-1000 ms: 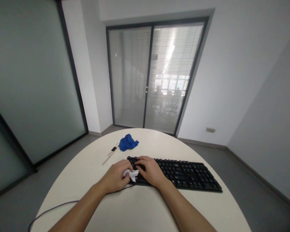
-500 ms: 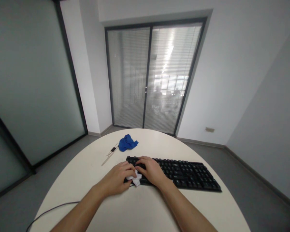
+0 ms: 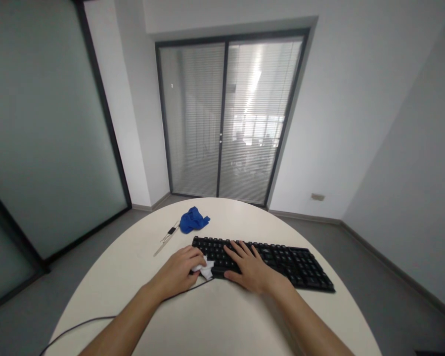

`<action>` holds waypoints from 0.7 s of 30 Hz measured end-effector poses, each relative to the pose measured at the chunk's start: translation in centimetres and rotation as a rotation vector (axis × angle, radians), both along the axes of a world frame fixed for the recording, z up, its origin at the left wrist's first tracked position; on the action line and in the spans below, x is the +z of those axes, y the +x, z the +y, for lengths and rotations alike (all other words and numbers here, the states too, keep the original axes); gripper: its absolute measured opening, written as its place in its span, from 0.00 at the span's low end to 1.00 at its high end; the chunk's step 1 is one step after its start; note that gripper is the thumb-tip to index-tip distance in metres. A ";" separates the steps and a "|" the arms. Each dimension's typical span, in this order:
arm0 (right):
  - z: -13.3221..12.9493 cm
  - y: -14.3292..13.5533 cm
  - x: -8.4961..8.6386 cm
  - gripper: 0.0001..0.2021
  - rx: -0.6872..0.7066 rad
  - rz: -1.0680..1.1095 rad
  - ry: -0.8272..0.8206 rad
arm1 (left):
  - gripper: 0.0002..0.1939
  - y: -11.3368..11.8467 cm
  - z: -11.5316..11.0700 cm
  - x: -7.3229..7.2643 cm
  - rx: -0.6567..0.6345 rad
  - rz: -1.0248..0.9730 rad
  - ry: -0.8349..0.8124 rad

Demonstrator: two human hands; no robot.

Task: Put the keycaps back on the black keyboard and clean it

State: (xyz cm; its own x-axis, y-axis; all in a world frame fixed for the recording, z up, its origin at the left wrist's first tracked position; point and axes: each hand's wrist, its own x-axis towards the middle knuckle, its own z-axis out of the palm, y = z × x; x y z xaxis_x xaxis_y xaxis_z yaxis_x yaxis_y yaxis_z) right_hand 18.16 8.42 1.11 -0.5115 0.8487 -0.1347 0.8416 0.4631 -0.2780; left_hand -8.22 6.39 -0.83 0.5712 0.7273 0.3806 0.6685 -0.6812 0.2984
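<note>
A black keyboard (image 3: 289, 264) lies on the round cream table (image 3: 222, 321). At its left end my left hand (image 3: 181, 267) is closed on a crumpled white cloth (image 3: 206, 270), which sticks out past the fingers over the keys and front edge. My right hand (image 3: 250, 269) rests on the middle-left part of the keyboard, fingers spread and holding nothing. The thumb of that hand lies near the front edge of the keyboard.
A crumpled blue cloth (image 3: 193, 220) lies behind the keyboard's left end. Beside it are thin tweezers with a black part (image 3: 171, 230) and a thin pale stick (image 3: 162, 245). A dark cable (image 3: 83, 324) runs under my left arm to the table's left edge.
My right hand has moved right, away from the white cloth, and its fingers have spread over the keys. My left hand stays on the cloth. More of the cable shows.
</note>
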 end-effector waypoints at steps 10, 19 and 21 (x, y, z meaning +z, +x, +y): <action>0.1 1.2 -2.9 0.34 0.076 0.139 0.298 | 0.14 0.3 -0.6 0.3 0.017 -0.042 -0.015; 1.0 0.9 -2.7 0.33 0.079 0.147 0.328 | 0.13 0.4 0.0 -0.3 0.001 -0.050 0.015; 1.2 0.7 -2.7 0.33 0.076 0.162 0.331 | 0.13 0.3 0.0 -0.2 0.021 -0.041 0.020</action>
